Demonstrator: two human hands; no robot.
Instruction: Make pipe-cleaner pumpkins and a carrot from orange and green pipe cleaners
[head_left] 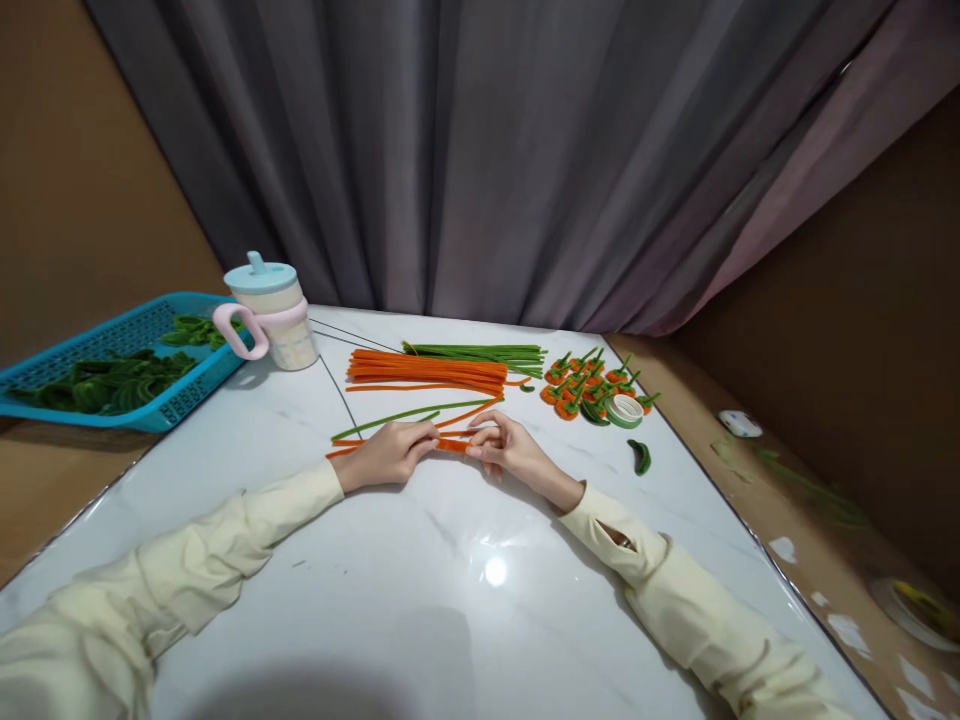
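Note:
My left hand [388,452] and my right hand [517,452] are close together over the white table. Both are closed on orange pipe cleaners [452,446], whose short middle stretch shows between my fingertips. The ends poke out to the left, past my left hand. Just behind my hands lies a loose green pipe cleaner [409,410]. Farther back is a stack of orange pipe cleaners [427,370], with a bundle of green pipe cleaners [487,353] behind it. Right of these sits a cluster of small orange fuzzy shapes with green stems [568,408].
A green tape roll [624,411] touches the cluster, and a dark green curved fuzzy piece [640,457] lies nearby. At the left stand a lidded cup [281,320] and a blue basket [169,408] holding green pieces. A grey curtain [465,150] hangs behind the table [420,600].

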